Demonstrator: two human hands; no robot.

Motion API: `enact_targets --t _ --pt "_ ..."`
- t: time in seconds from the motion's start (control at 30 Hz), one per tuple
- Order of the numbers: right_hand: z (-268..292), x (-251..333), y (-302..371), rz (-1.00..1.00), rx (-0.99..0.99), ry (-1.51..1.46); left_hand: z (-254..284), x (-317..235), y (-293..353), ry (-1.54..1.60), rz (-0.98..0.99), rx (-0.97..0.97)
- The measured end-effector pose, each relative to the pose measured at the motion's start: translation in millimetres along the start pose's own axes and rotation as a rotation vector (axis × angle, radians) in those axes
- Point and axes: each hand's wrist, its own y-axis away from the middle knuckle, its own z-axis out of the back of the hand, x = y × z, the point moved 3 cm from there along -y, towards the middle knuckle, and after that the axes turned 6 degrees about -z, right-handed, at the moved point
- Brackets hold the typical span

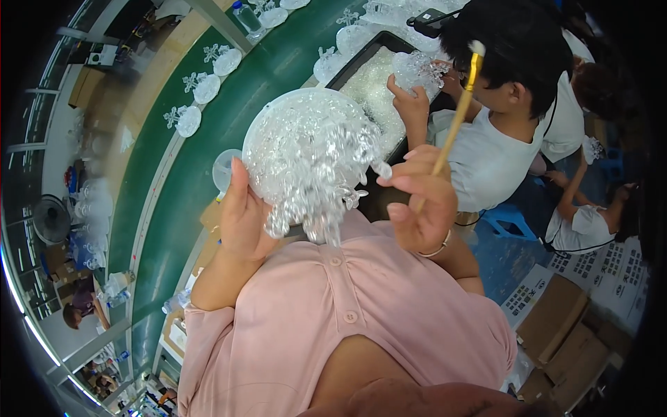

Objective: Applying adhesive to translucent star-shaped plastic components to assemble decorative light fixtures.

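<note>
Green worktop [272, 68] curves down frame left; at centre, the left hand [244, 221] holds a clear ornament [299, 132] by its rim, the right hand [425, 198] a brush [456, 117]. The ornament looks light, slippery, brittle; best held by that rim.

Head-worn fisheye, facing down.
Bare left hand [244, 221], bare right hand [429, 200] close below; long green desk [174, 184] bends at left.
</note>
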Motion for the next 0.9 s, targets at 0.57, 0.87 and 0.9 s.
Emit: enact_targets --t 0.57,0.87,0.9 --pt "26.0 -21.3 -7.6 -0.361 0.011 0.299 29.2 -2.2 8.4 0.368 0.209 -0.419" --pt "-39.6 -38.3 -0.3 -0.913 0.205 -0.874 12.6 -8.8 2.4 0.378 0.120 -0.246" --pt "-46.5 -36.4 -3.0 -0.909 0.227 -0.815 14.1 -9.7 2.7 0.265 0.139 -0.316"
